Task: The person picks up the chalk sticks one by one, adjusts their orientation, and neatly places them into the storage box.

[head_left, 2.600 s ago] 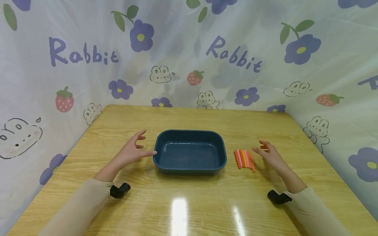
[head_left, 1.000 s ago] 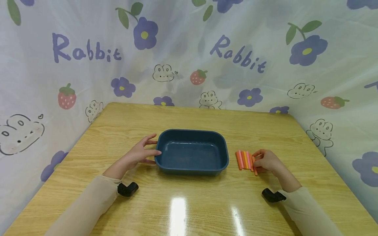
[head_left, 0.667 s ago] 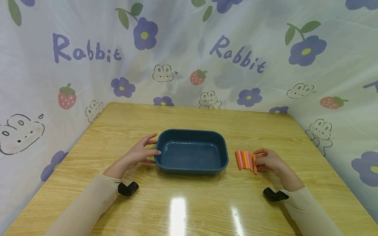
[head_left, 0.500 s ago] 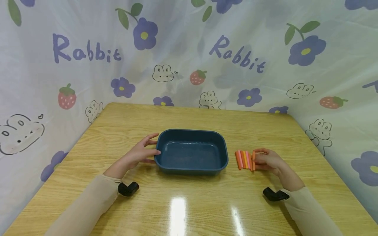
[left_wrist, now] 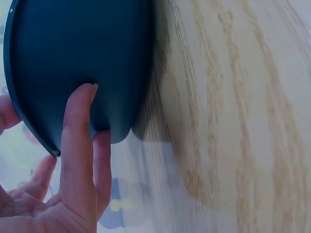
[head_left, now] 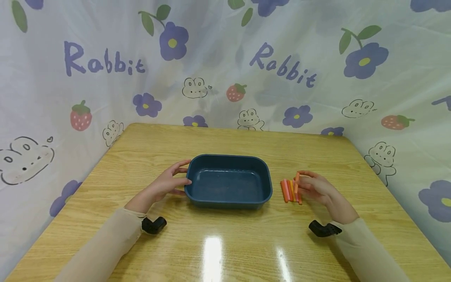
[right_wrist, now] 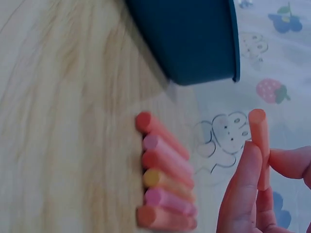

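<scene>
My right hand pinches an orange chalk stick between thumb and fingers. In the right wrist view that chalk stands nearly upright, off the table. Beside it lie several chalk sticks in a side-by-side row, orange, pink and yellow. A dark blue rectangular box, open at the top, stands to their left with nothing inside. At its left end is my left hand, fingers mostly straight, touching the wall and rim. The left wrist view shows one finger against the box's outer wall.
The wooden table carries the box in its middle, with the chalk row to the right. A printed curtain hangs behind the table and along its sides. Black wrist-worn pieces show below each hand.
My right hand has taken the rightmost orange chalk stick from the row and lifted it up and leftward. My left hand has come in from the left to touch the box.
</scene>
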`<state>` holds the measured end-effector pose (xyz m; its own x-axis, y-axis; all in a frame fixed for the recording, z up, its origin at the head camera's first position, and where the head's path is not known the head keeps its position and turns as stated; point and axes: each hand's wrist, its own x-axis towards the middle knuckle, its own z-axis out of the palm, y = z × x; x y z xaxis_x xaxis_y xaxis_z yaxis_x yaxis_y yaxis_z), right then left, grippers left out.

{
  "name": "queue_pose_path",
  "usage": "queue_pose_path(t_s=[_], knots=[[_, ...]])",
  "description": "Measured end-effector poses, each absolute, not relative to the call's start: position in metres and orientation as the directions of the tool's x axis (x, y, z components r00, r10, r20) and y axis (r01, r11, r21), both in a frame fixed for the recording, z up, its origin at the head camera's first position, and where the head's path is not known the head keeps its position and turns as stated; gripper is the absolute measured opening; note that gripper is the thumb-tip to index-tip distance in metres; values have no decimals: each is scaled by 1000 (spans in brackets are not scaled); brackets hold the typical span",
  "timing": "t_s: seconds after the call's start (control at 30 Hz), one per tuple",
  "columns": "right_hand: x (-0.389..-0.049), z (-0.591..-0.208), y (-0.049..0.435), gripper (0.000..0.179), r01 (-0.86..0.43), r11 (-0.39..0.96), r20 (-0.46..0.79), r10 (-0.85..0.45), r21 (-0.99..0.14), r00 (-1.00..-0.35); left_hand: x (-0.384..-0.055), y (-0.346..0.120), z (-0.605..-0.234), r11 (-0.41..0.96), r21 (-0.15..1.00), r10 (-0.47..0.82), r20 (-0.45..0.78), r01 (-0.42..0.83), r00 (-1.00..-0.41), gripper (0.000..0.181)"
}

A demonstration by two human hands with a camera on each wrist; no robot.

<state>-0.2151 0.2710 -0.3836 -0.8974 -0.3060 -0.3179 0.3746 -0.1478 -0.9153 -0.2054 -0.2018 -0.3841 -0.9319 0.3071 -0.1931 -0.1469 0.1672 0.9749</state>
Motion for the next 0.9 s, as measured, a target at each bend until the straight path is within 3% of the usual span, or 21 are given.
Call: queue_pose_path(t_s=[0.43,0.9], knots=[[-222,-365,240,70,422,-208,-351,-305,-883,-885,-203,-202,-382,164,976,310,-191,-145,-932,72],[-231,-341,197,65,421,-148,-350,-354,-895,-867,-205,-203,-383,169,975,312,-193,-145,-930,72]])
